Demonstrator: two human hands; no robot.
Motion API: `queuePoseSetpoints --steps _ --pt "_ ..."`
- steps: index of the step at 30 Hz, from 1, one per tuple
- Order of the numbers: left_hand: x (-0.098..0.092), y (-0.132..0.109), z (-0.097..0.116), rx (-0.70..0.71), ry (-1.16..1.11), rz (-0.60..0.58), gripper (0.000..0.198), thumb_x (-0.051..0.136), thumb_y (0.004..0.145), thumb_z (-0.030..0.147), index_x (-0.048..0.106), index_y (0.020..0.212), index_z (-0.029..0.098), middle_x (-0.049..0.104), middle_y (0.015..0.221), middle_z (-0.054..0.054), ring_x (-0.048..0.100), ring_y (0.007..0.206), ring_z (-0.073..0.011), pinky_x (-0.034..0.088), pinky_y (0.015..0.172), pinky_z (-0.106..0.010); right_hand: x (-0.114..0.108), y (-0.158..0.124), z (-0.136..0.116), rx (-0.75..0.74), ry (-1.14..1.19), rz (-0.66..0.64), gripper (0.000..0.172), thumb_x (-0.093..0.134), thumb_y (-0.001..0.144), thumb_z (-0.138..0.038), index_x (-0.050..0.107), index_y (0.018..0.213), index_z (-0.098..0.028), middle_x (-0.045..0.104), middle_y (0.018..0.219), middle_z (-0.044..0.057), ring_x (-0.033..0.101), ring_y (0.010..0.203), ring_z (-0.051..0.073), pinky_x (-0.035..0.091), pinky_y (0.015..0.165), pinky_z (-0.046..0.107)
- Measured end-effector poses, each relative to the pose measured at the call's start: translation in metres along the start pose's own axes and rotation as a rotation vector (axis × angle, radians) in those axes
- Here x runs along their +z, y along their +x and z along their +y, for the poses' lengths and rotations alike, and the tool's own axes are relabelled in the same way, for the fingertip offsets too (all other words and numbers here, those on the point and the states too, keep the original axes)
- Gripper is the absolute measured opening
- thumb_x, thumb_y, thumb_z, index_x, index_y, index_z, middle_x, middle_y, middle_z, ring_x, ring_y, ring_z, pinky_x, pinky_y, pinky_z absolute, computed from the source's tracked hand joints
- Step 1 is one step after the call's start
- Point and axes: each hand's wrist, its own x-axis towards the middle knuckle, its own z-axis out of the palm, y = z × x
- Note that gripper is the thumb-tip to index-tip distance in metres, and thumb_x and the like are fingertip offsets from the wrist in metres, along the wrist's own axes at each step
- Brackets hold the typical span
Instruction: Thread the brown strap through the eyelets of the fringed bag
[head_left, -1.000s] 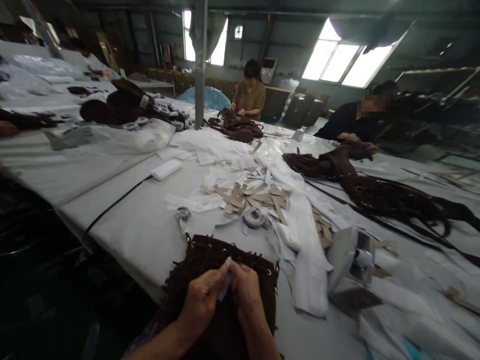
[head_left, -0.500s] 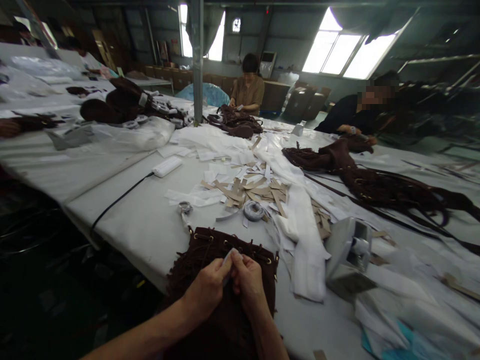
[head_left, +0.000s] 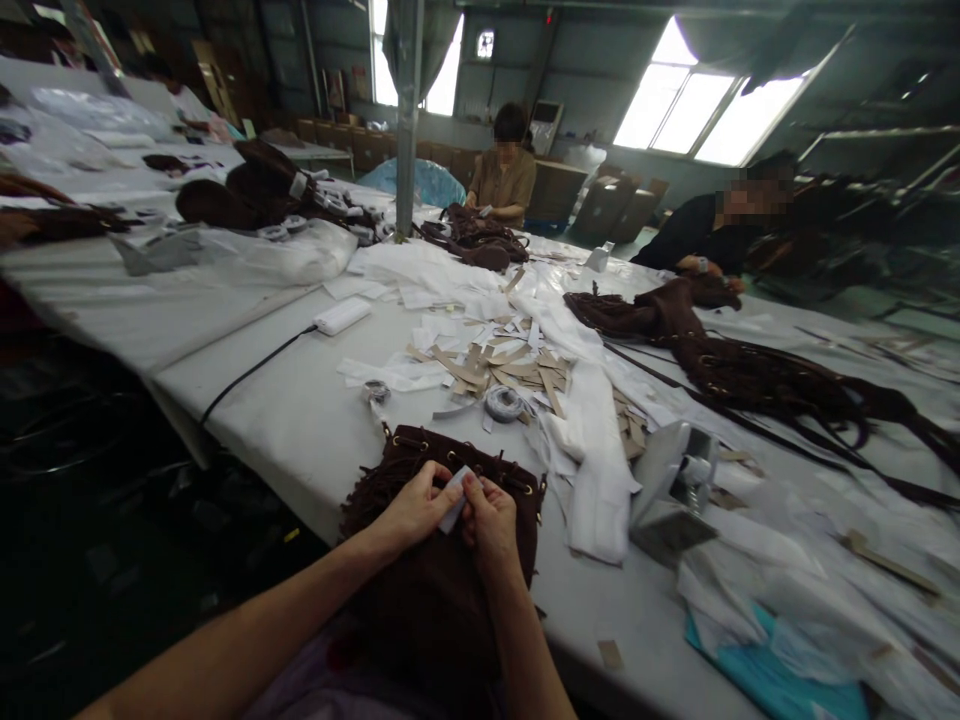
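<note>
Grey table [head_left: 300, 430]: fringed bag [head_left: 442, 590], white slip [head_left: 455, 503]

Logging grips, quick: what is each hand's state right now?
Left hand: closed, pinching the white strip over the brown fringed bag.
Right hand: closed, pinching the same white strip.

Bare tabletop [head_left: 292, 410] left of bag [head_left: 431, 590], tape roll [head_left: 504, 402] and scraps [head_left: 517, 368] ahead, metal device [head_left: 667, 490] at right
</note>
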Motion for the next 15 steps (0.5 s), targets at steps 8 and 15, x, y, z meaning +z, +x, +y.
queuePoseSetpoints --steps 8,15 --pt "0.017 -0.020 -0.011 0.090 0.021 0.252 0.039 0.060 0.081 0.052 0.041 0.096 0.022 0.062 0.061 0.005 0.055 0.044 -0.0114 0.042 0.041 -0.019 0.000 -0.006 -0.003 -0.025 -0.001 -0.018 0.044 0.073 0.067 -0.055 0.049 0.062 -0.019 0.041 0.039 -0.012 0.026 0.026 0.001 0.020 0.025 0.015" --pt "0.009 -0.012 -0.005 0.011 0.007 0.026 0.044 0.056 0.078 0.061 0.054 0.084 0.017 0.063 0.060 0.001 0.055 0.042 -0.0119 0.038 0.036 -0.019 -0.003 -0.005 -0.002 -0.020 0.017 -0.023 0.045 0.074 0.066 -0.056 0.047 0.059 -0.020 0.036 0.036 -0.013 0.024 0.026 0.002 0.019 0.025 0.017"
